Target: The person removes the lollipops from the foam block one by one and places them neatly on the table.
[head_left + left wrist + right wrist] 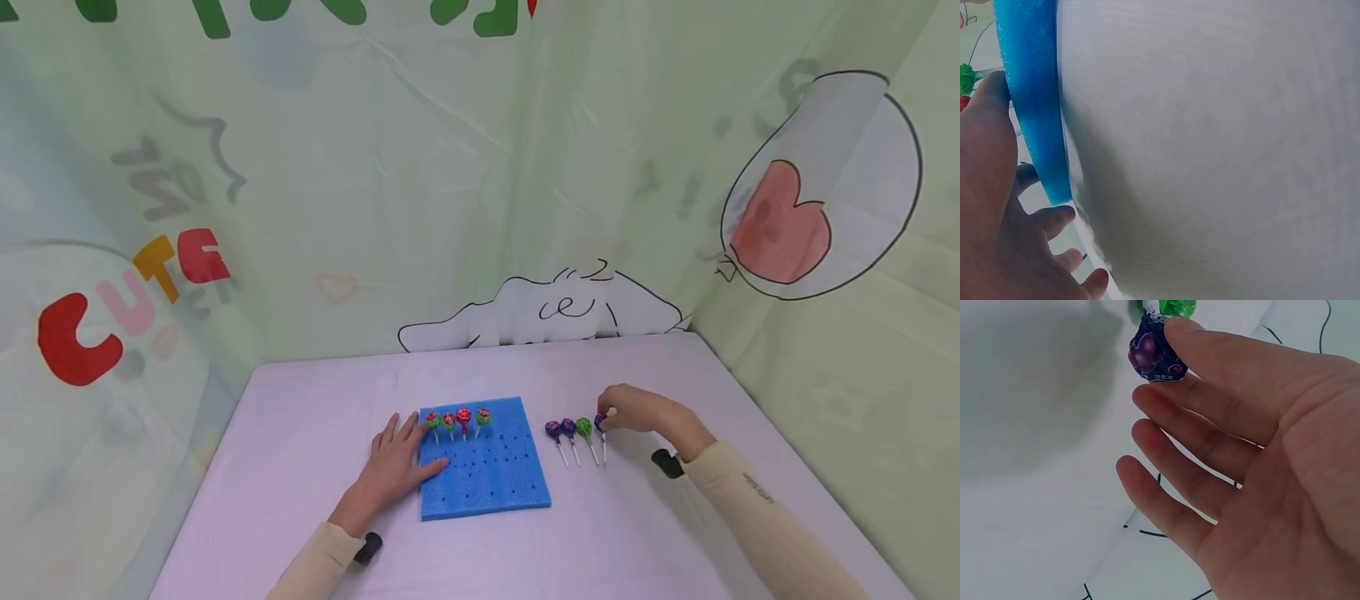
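Observation:
My right hand [641,408] pinches a purple-wrapped lollipop [1155,353] by its candy head, between thumb and index finger, with the other fingers loosely extended. Its white stick points toward me in the head view. Just left of it lie a green lollipop [584,427] and two purple lollipops [561,428]. My left hand [390,471] rests with spread fingers over the left edge of a blue foam board [491,487] dotted with small holes. Several red and green lollipops [463,415] stand in a row along the board's far side.
The board and loose lollipops are on a pale table [600,542]. A printed curtain [450,208] surrounds its back and sides. Dark wrist devices [667,463] sit under both forearms.

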`<action>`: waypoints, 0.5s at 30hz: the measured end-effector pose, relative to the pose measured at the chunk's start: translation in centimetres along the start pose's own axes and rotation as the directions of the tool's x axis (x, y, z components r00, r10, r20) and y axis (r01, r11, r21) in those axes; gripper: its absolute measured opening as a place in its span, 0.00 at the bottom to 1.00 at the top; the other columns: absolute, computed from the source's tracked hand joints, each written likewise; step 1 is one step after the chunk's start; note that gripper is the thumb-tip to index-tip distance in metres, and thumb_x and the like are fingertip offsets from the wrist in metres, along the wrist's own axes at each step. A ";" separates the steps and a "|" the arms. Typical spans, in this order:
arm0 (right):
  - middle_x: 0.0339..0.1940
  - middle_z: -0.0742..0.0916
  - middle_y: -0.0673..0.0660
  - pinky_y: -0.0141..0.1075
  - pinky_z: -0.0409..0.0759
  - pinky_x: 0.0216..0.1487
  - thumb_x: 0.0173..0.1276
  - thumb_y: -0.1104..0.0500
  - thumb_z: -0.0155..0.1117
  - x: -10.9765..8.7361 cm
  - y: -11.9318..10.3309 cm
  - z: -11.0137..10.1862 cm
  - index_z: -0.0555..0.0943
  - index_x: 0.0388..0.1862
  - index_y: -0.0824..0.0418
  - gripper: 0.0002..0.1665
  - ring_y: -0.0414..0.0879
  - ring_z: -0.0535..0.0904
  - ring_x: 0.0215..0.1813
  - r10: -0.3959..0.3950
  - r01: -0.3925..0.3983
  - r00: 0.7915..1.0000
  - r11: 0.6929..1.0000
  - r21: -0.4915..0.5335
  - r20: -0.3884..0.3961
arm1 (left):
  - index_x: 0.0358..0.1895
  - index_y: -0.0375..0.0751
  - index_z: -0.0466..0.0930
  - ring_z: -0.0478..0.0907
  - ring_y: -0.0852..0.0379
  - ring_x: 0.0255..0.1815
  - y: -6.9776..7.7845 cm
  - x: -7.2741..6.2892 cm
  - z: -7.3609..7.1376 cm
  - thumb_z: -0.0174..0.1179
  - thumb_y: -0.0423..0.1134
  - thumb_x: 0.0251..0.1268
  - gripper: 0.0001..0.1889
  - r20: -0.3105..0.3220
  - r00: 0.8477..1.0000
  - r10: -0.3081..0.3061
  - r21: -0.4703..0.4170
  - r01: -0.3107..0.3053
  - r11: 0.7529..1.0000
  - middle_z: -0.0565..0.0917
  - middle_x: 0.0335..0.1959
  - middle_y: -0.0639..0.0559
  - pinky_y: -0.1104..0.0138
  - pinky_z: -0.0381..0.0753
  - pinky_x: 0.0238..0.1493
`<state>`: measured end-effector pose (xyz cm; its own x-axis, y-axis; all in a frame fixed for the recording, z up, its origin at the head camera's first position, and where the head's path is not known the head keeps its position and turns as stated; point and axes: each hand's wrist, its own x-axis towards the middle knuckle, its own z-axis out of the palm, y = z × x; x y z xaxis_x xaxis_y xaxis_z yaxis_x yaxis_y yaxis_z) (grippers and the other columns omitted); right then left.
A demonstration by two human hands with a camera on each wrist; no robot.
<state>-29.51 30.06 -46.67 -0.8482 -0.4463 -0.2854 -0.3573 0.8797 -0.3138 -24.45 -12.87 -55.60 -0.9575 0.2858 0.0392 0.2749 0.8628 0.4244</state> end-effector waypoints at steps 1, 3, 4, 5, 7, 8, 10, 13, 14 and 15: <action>0.42 0.87 0.56 0.48 0.82 0.50 0.67 0.60 0.69 0.1 0.0 0.1 0.85 0.42 0.63 0.08 0.49 0.82 0.46 0.001 -0.001 1.000 1.000 -0.004 0.005 | 0.75 0.45 0.67 0.45 0.33 0.82 0.0 0.0 0.0 0.58 0.69 0.64 0.43 -0.001 1.000 0.000 -0.001 0.000 1.000 0.60 0.80 0.40 0.37 0.52 0.76; 0.42 0.87 0.55 0.48 0.82 0.49 0.67 0.61 0.69 0.3 -0.1 0.4 0.85 0.42 0.64 0.08 0.49 0.82 0.45 0.016 -0.016 1.000 1.000 -0.009 0.015 | 0.75 0.45 0.67 0.45 0.33 0.82 0.0 0.0 0.1 0.58 0.69 0.64 0.43 -0.001 1.000 0.000 -0.004 0.000 1.000 0.60 0.80 0.40 0.37 0.51 0.76; 0.42 0.87 0.55 0.47 0.82 0.49 0.67 0.61 0.69 0.4 -0.1 0.5 0.85 0.42 0.64 0.08 0.48 0.81 0.44 0.025 -0.025 1.000 1.000 -0.011 0.020 | 0.75 0.45 0.67 0.45 0.33 0.82 0.0 0.0 0.2 0.58 0.69 0.64 0.43 -0.002 1.000 0.001 -0.006 -0.001 1.000 0.60 0.80 0.40 0.37 0.52 0.76; 0.42 0.87 0.56 0.47 0.82 0.48 0.67 0.61 0.69 0.5 -0.2 0.6 0.85 0.42 0.64 0.08 0.47 0.81 0.44 0.032 -0.032 0.999 0.999 -0.014 0.024 | 0.75 0.45 0.67 0.45 0.33 0.82 -0.1 0.0 0.2 0.57 0.69 0.64 0.43 -0.002 1.000 0.002 -0.005 -0.002 1.000 0.60 0.80 0.40 0.37 0.52 0.76; 0.42 0.87 0.56 0.46 0.82 0.47 0.67 0.62 0.68 0.6 -0.3 0.7 0.85 0.42 0.65 0.08 0.46 0.81 0.43 0.048 -0.048 0.998 0.999 -0.014 0.030 | 0.75 0.45 0.67 0.45 0.33 0.82 -0.1 0.0 0.3 0.57 0.69 0.64 0.43 -0.004 1.000 0.005 -0.005 -0.005 1.000 0.60 0.80 0.40 0.37 0.52 0.76; 0.41 0.87 0.56 0.45 0.82 0.47 0.67 0.62 0.68 0.6 -0.3 0.7 0.85 0.42 0.65 0.08 0.46 0.81 0.42 0.050 -0.049 0.998 0.999 -0.019 0.031 | 0.75 0.45 0.67 0.45 0.33 0.82 -0.1 0.0 0.3 0.57 0.69 0.64 0.43 -0.004 1.000 0.006 -0.006 -0.006 1.000 0.60 0.80 0.40 0.37 0.52 0.76; 0.41 0.87 0.56 0.46 0.82 0.46 0.67 0.63 0.68 0.6 -0.5 0.6 0.85 0.42 0.65 0.08 0.46 0.80 0.42 0.048 -0.047 0.998 0.999 -0.023 0.030 | 0.75 0.45 0.67 0.45 0.33 0.82 -0.1 0.0 0.4 0.57 0.70 0.64 0.43 -0.005 1.000 0.006 -0.004 -0.006 1.000 0.60 0.80 0.40 0.37 0.52 0.76; 0.41 0.87 0.56 0.46 0.82 0.47 0.67 0.63 0.68 0.6 -0.7 0.5 0.84 0.42 0.65 0.08 0.47 0.80 0.42 0.047 -0.046 0.999 0.999 -0.021 0.028 | 0.75 0.45 0.67 0.46 0.33 0.82 -0.1 0.0 0.4 0.57 0.70 0.64 0.43 -0.007 1.000 0.006 -0.001 -0.006 1.000 0.60 0.80 0.40 0.36 0.52 0.76; 0.41 0.87 0.57 0.46 0.82 0.47 0.67 0.64 0.68 0.7 -0.7 0.5 0.84 0.43 0.66 0.08 0.47 0.80 0.42 0.047 -0.047 0.999 0.999 -0.022 0.027 | 0.75 0.45 0.67 0.46 0.33 0.82 -0.1 0.0 0.3 0.57 0.70 0.64 0.43 -0.008 1.000 0.006 0.000 -0.006 1.000 0.60 0.80 0.40 0.36 0.52 0.76; 0.41 0.87 0.57 0.46 0.82 0.48 0.67 0.64 0.68 0.7 -0.7 0.5 0.85 0.43 0.66 0.08 0.47 0.81 0.42 0.049 -0.048 0.998 0.999 -0.020 0.029 | 0.75 0.45 0.67 0.46 0.33 0.82 -0.1 0.1 0.3 0.57 0.70 0.64 0.43 -0.008 1.000 0.006 0.002 -0.006 1.000 0.60 0.80 0.40 0.36 0.52 0.75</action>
<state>-29.69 29.07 -47.14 -0.8531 -0.4072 -0.3262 -0.3237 0.9034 -0.2812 -24.51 -12.84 -55.94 -0.9566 0.2872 0.0493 0.2805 0.8619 0.4224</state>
